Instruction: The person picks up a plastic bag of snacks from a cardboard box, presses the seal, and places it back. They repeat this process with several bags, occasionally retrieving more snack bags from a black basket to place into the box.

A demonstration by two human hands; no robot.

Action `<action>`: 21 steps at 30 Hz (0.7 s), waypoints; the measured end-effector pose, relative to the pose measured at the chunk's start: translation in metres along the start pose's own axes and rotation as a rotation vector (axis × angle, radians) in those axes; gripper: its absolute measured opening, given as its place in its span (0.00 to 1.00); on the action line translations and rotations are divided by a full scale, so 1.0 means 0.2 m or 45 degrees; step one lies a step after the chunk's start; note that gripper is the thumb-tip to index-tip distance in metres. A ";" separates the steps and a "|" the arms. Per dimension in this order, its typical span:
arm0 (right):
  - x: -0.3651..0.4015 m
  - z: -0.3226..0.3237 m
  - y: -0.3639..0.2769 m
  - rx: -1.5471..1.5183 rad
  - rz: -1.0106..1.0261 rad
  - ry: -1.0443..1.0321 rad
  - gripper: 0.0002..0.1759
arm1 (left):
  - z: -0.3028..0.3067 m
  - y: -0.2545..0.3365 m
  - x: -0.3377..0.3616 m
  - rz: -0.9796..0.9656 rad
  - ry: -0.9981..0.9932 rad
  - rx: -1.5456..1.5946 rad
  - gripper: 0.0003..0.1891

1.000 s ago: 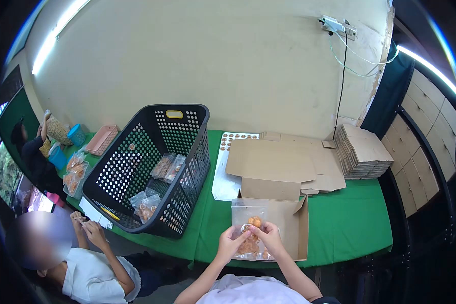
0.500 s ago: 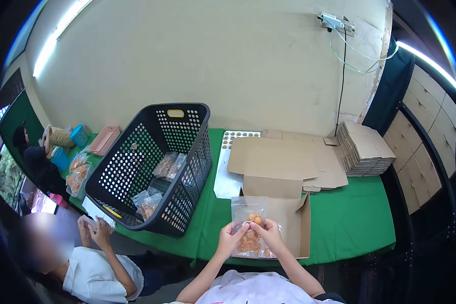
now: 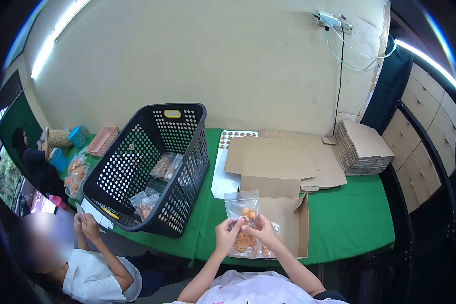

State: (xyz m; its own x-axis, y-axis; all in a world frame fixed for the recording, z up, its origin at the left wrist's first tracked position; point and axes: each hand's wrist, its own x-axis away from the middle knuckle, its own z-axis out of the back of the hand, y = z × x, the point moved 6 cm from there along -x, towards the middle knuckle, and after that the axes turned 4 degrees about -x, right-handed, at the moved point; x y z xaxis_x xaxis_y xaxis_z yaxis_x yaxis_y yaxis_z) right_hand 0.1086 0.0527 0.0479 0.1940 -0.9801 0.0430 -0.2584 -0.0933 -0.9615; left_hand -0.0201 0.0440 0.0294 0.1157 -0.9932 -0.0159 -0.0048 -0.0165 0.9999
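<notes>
My left hand (image 3: pixel 226 235) and my right hand (image 3: pixel 264 234) pinch a clear zip bag (image 3: pixel 245 244) of orange ring-like snacks, thumbs close together on its front. A small pale spot shows by the thumbs, too small to name. The bag is upright over the left part of an open cardboard box (image 3: pixel 291 223). Part of another snack bag (image 3: pixel 266 250) shows in the box beside my right wrist.
A black perforated basket (image 3: pixel 180 202) holding several snack bags (image 3: pixel 144 202) stands left. Flattened cartons (image 3: pixel 273 157) and a carton stack (image 3: pixel 362 147) lie behind. A sticker sheet (image 3: pixel 223 177) lies between. A co-worker (image 3: pixel 99 276) sits at left; another person (image 3: pixel 35 157) is farther back.
The bag and both my hands have shifted slightly left, and the bag's top has risen a little. The co-worker's hands have moved left and down. The view has shifted slightly.
</notes>
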 end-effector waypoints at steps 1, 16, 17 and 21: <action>0.00 -0.02 -0.02 -0.032 0.050 0.021 0.15 | 0.00 0.01 -0.01 -0.035 0.022 -0.030 0.11; 0.03 0.11 0.01 0.012 -0.009 0.069 0.16 | -0.04 0.10 -0.04 0.134 -0.267 0.103 0.11; 0.03 0.11 0.00 0.000 -0.008 0.063 0.15 | -0.05 0.09 -0.04 0.173 -0.321 0.157 0.12; 0.07 0.11 -0.06 -0.022 0.019 0.084 0.12 | -0.10 0.13 0.01 0.160 -0.453 0.096 0.12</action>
State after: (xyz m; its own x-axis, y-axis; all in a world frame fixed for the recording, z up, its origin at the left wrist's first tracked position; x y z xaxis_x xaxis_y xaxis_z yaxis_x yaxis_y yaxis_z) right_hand 0.1357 0.0444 0.0536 0.1277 -0.9907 0.0467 -0.2774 -0.0809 -0.9573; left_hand -0.0009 0.0447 0.0545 -0.2419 -0.9659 0.0922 -0.0715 0.1125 0.9911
